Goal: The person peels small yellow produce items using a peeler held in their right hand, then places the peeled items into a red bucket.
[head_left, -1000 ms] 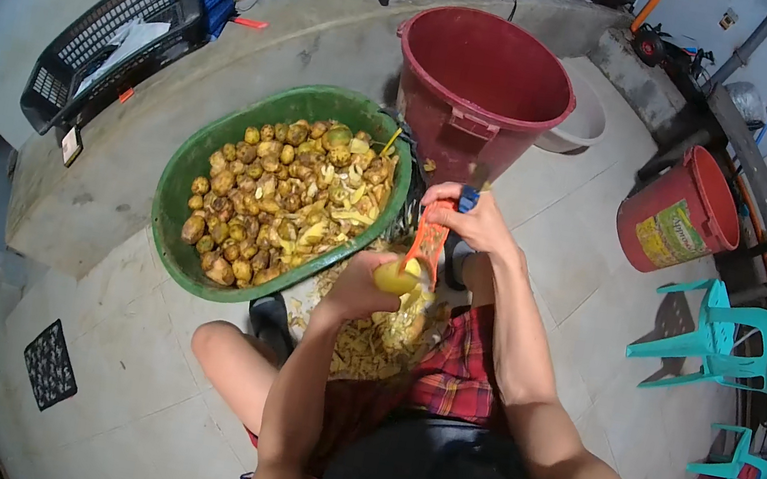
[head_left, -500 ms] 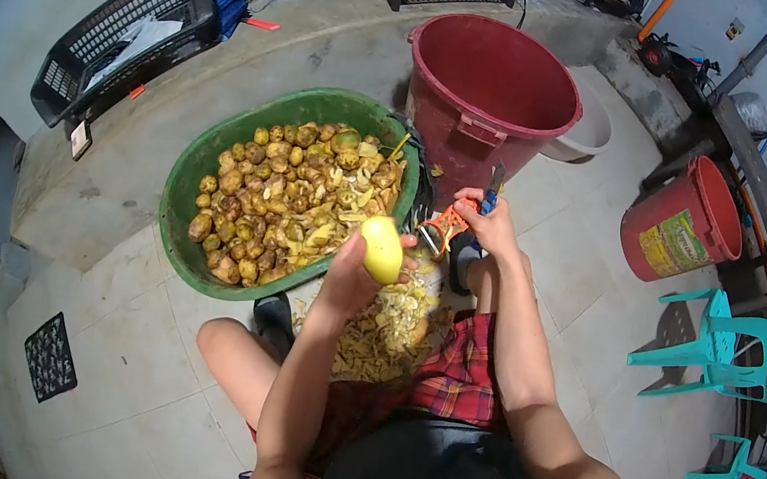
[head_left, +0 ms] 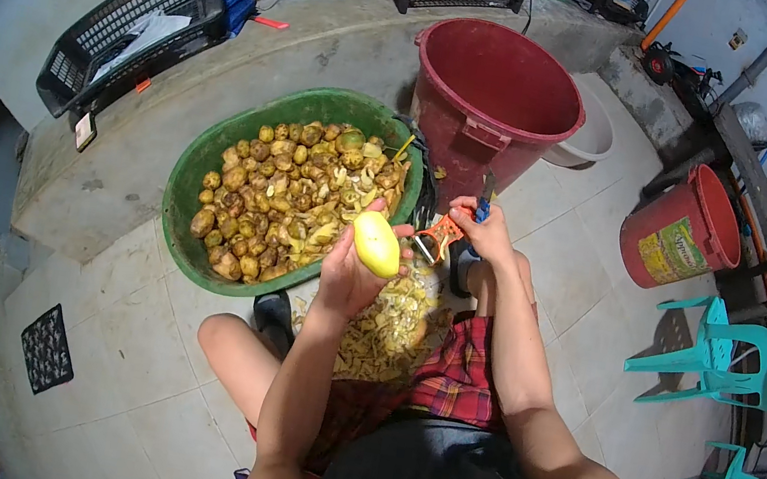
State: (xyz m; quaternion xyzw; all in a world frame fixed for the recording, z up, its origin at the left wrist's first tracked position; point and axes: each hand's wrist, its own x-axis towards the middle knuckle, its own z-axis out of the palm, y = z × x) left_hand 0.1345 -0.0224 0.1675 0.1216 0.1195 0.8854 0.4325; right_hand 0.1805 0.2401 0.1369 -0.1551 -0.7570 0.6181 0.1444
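Note:
A smooth, pale yellow peeled potato [head_left: 376, 243] rests in my left hand [head_left: 344, 279], with the fingers curled around its far side. Just right of it, my right hand [head_left: 490, 237] grips an orange peeler [head_left: 442, 236] whose metal blade points toward the potato but stays apart from it. Held in the same hand is a knife [head_left: 486, 199] with a blue handle, its dark blade pointing away from me. Beyond my left hand, a green tub [head_left: 187, 260] holds many brown unpeeled potatoes [head_left: 256, 183] and some peelings. More peelings [head_left: 383, 336] are heaped between my legs.
Behind my hands stands a large dark red bin [head_left: 496, 81], with a pale basin [head_left: 590, 127] beside it. Farther right are a smaller red bucket [head_left: 673, 237] and teal chairs [head_left: 724, 357]. A black crate [head_left: 140, 26] and a phone [head_left: 84, 131] lie on the concrete ledge at left.
My left hand has shifted slightly left with the potato and turned it, so the potato tilts differently. The right hand, with peeler and knife, has barely moved.

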